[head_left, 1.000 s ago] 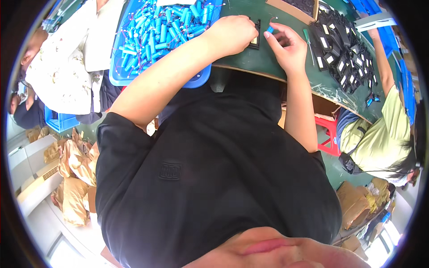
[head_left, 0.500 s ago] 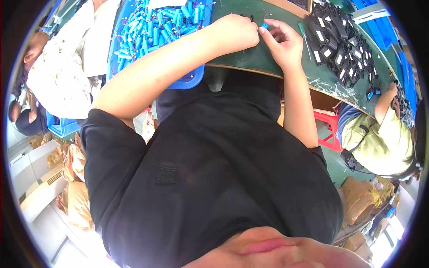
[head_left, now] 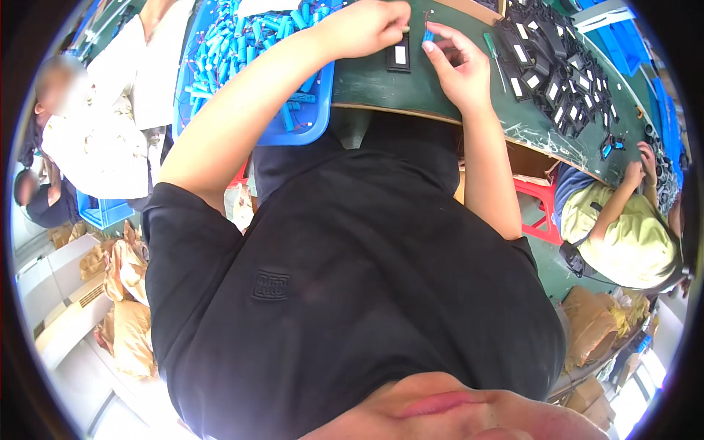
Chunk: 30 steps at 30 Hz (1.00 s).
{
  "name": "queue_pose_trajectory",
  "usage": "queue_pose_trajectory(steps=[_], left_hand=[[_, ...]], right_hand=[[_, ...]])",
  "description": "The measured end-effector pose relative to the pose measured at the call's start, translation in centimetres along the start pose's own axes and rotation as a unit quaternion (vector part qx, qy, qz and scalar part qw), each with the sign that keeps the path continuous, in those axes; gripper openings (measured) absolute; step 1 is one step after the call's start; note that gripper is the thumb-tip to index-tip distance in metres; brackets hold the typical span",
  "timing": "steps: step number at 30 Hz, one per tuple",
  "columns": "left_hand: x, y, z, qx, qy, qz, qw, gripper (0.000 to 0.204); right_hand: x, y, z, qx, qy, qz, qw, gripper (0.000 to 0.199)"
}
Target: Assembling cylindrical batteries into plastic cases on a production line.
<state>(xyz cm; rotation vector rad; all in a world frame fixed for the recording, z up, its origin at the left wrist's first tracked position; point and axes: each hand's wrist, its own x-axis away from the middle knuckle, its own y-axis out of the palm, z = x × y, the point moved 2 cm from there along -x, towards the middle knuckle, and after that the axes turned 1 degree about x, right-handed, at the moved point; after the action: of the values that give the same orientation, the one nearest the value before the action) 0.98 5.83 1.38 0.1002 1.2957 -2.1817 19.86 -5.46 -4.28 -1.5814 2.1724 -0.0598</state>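
The blue tray (head_left: 321,123) sits at the near edge of the desk (head_left: 367,89), and my left forearm crosses over it. Right of the tray, the near edge curves on, and green desk surface runs between the tray and the far-right heap of black cases (head_left: 565,73), giving my wrists room. A screwdriver (head_left: 493,55) lies just on the tray's side of that heap.

My hands are apart. My left hand (head_left: 378,28), fingers curled, is just right of the tray, at the far end of a single black case (head_left: 398,57); I cannot tell whether it grips anything. My right hand (head_left: 462,70), farther right of the tray, pinches a blue cell (head_left: 428,35) between thumb and fingers.

The cell is small, its thin wires pointing up; the case lies flat, dark-framed, with a pale rectangle.
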Motion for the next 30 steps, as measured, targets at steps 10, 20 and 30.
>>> queue_pose_trajectory(steps=[10,20,30], left_hand=[[7.6,-3.2,10.5,0.578,-0.127,-0.091,0.801,0.013],[11.3,13.7,5.7,0.475,-0.301,-0.327,0.760,0.013],[5.0,22.8,7.6,0.440,-0.190,-0.251,0.841,0.019]], right_hand=[[-0.5,0.8,-2.2,0.178,-0.251,-0.055,0.950,0.031],[-0.5,2.1,-3.1,0.215,-0.247,-0.081,0.942,0.029],[-0.1,2.3,-2.7,0.229,-0.238,-0.098,0.939,0.028]])
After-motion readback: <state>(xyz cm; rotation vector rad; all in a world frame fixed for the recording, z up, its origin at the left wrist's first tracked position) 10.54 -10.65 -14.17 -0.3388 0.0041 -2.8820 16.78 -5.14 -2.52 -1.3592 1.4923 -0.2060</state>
